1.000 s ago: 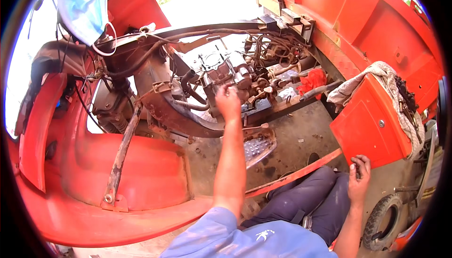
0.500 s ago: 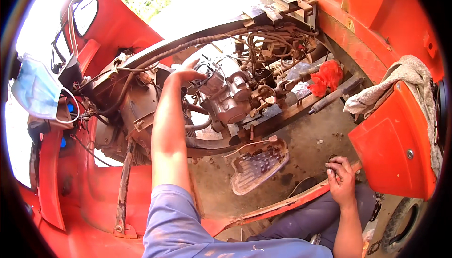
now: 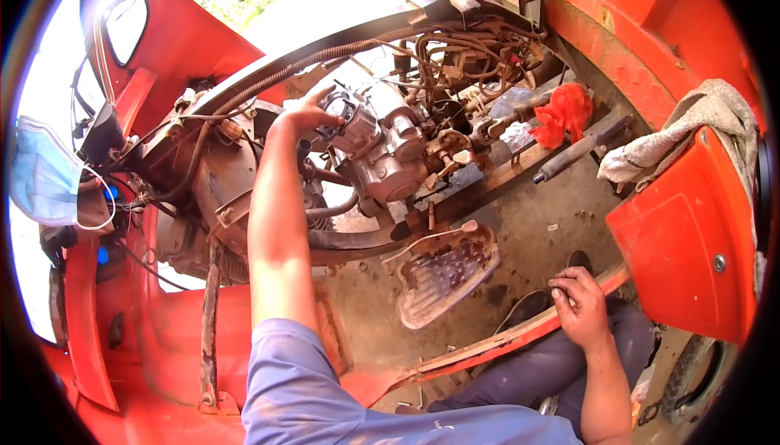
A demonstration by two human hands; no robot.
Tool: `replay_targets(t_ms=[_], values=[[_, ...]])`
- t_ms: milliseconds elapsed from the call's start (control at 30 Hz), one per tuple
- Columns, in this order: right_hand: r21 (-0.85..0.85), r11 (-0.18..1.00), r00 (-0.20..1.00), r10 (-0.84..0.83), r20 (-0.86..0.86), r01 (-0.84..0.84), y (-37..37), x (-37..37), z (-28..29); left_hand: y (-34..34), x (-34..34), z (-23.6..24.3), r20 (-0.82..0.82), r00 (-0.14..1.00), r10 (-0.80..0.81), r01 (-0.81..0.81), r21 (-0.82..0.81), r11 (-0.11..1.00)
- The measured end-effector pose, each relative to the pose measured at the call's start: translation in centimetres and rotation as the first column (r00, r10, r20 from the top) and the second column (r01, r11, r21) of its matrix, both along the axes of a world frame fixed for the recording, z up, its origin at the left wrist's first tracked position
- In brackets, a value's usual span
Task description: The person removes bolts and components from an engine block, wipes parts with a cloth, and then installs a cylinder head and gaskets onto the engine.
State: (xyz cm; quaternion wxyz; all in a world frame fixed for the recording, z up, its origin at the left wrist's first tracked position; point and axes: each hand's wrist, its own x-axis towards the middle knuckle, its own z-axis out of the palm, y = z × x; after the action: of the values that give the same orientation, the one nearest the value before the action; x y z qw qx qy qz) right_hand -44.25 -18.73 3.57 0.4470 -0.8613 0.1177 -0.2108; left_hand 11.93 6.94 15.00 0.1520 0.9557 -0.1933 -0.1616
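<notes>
My left hand [image 3: 307, 116] reaches to the left end of a grey metal engine [image 3: 386, 153]. Its thumb and a finger are spread apart beside the engine's round end; the other fingers are hidden. My right hand [image 3: 583, 308] is raised over the orange-red frame edge [image 3: 487, 346], with fingers curled and thumb against the fingertips. Whatever they may pinch is too small to make out. Below the engine, on the dirty floor panel, lies a shallow ribbed tray [image 3: 448, 282] holding small dark bits.
Cables and hoses [image 3: 463, 55] crowd behind the engine. A red plastic bag [image 3: 562, 114] lies beside a metal tube [image 3: 581, 151]. At right, a grey cloth [image 3: 682, 132] drapes over a red panel [image 3: 686, 238]. A blue face mask [image 3: 47, 173] hangs at left, near a rusty strut [image 3: 210, 331].
The view has shifted slightly. My left hand stays at the engine's end, its fingers slightly repositioned. My right hand remains curled near the frame edge.
</notes>
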Motion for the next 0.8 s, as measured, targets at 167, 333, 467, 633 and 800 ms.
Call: replay_targets(t_ms=[167, 333, 467, 633, 800], values=[[0.035, 0.998, 0.998, -0.04, -0.056, 0.042, -0.3, -0.4, -0.2, -0.9, -0.5, 0.6, -0.03, 0.999, -0.041, 0.041, 0.019, 0.999], [-0.01, 1.0, 0.998, -0.023, -0.062, 0.022, -0.2, 0.1, -0.3, -0.5, 0.1, 0.0, -0.003, 0.996, -0.087, 0.087, 0.018, 0.996], [-0.06, 0.998, 0.997, 0.002, -0.073, -0.007, -0.1, 0.3, -0.5, -0.2, 0.9, -0.4, -0.008, 0.998, -0.068, 0.068, 0.041, 0.997], [-0.07, 0.998, 0.996, -0.006, -0.086, 0.0, -0.3, 0.3, -0.6, -0.9, 1.0, 0.2, 0.033, 0.99, -0.134, 0.128, 0.151, 0.98], [-0.042, 0.999, 0.994, 0.005, -0.108, -0.01, -0.2, 0.4, -0.5, -0.9, 0.4, 0.5, -0.016, 0.99, -0.138, 0.139, 0.138, 0.981]])
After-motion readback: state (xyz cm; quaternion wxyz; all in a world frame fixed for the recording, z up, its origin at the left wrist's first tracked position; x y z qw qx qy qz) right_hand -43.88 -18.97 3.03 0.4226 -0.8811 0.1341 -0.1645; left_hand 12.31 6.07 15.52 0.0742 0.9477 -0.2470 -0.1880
